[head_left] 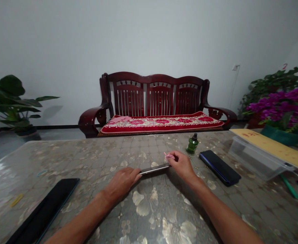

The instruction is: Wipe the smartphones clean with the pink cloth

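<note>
The left hand [125, 179] is closed on the near-left end of a slim silver-edged device [154, 169], which is seen almost edge-on above the desk [95, 154]. At the device's other end, the right hand [182, 166] pinches a small pink cloth [168, 156] between thumb and fingers; whether it also grips the device I cannot tell. Just beyond the right hand stands a green dropper-style bottle [192, 145], upright, with a black-and-blue phone case [219, 167] lying to its right.

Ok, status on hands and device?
Left hand grips slim device. Right hand pinches pink cloth at its right end. Green bottle stands apart, beyond right hand.
</note>
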Demonstrator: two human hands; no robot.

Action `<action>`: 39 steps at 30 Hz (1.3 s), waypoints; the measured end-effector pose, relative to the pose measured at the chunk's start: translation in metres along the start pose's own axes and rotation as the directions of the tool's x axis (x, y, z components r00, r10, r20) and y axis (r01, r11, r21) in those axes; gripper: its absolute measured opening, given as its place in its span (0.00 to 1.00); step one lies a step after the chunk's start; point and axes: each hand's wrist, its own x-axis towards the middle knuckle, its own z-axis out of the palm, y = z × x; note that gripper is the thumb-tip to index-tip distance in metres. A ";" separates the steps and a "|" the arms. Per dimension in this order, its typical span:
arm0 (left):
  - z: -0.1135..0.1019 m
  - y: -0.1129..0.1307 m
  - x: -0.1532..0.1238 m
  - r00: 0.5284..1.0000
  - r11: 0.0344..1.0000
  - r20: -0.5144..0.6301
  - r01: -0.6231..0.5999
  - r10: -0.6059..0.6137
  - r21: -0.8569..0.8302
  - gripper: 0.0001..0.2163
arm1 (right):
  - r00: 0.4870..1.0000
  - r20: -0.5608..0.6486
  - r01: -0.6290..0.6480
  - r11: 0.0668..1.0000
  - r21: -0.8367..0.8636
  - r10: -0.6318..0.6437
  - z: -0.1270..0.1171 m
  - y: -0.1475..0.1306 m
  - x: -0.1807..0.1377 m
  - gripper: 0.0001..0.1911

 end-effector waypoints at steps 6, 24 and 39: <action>0.008 -0.013 0.005 0.984 0.988 -0.098 -0.143 0.148 0.054 0.15 | 0.999 0.016 0.050 0.996 -0.069 -0.049 0.008 0.001 0.004 0.09; -0.009 -0.009 0.018 0.999 0.994 -0.039 -0.002 -0.002 -0.107 0.11 | 0.928 0.179 0.372 0.846 -0.382 -0.327 0.022 -0.036 -0.019 0.13; -0.024 -0.006 0.032 0.996 0.991 0.074 -0.049 0.058 -0.124 0.10 | 0.977 -0.058 0.187 0.958 -0.215 -0.204 -0.009 -0.008 -0.002 0.10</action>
